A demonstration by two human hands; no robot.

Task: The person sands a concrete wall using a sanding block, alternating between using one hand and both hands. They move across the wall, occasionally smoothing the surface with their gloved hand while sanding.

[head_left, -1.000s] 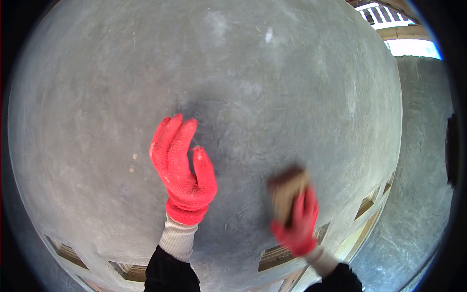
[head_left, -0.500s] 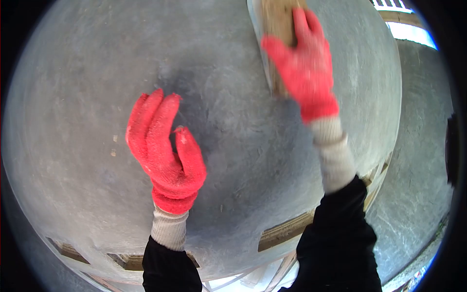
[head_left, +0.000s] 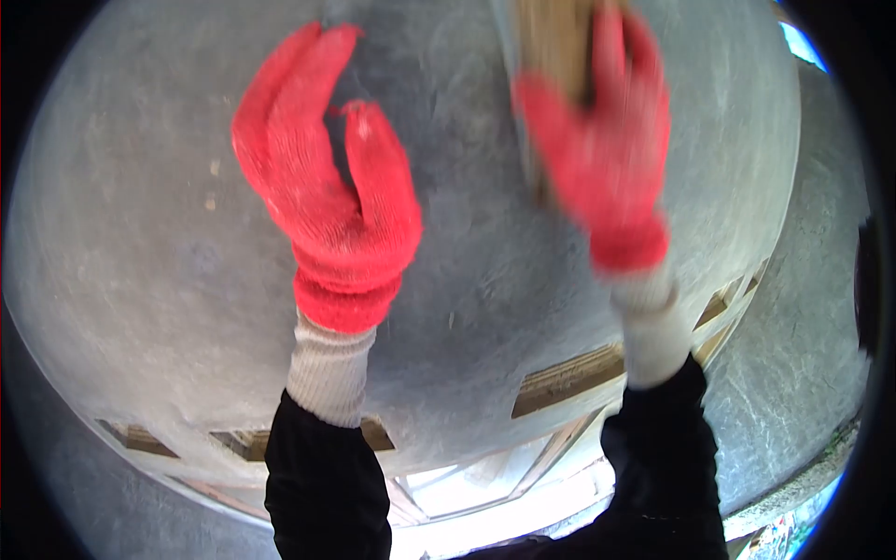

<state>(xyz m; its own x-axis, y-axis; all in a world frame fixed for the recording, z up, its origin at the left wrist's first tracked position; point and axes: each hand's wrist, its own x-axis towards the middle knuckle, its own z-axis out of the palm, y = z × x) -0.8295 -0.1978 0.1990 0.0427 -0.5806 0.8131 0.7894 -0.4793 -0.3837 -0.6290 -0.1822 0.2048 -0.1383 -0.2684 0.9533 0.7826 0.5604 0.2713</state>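
Observation:
Red gloves over pale knitted cuffs cover both hands. My right hand point(head_left: 607, 131), blurred by motion, grips a long wooden tool point(head_left: 553, 47) with a thin pale edge on its left side. The tool lies against the grey plastered surface point(head_left: 457, 233) at the top of the view, and its upper end is cut off by the frame. To the left, my left hand point(head_left: 327, 173) is raised near the same surface, fingers curved and thumb apart, with nothing in it. Whether its fingertips touch the surface is unclear.
Rectangular openings with wooden edges point(head_left: 569, 380) run along the lower part of the surface, with more at the lower left point(head_left: 138, 439). A bright framed opening point(head_left: 476, 481) shows at the bottom. Another grey surface point(head_left: 793, 373) stands at the right.
My left hand has moved up across the surface. My right hand has shifted slightly right and down with the wooden tool. The view has tilted, showing more of the lower openings.

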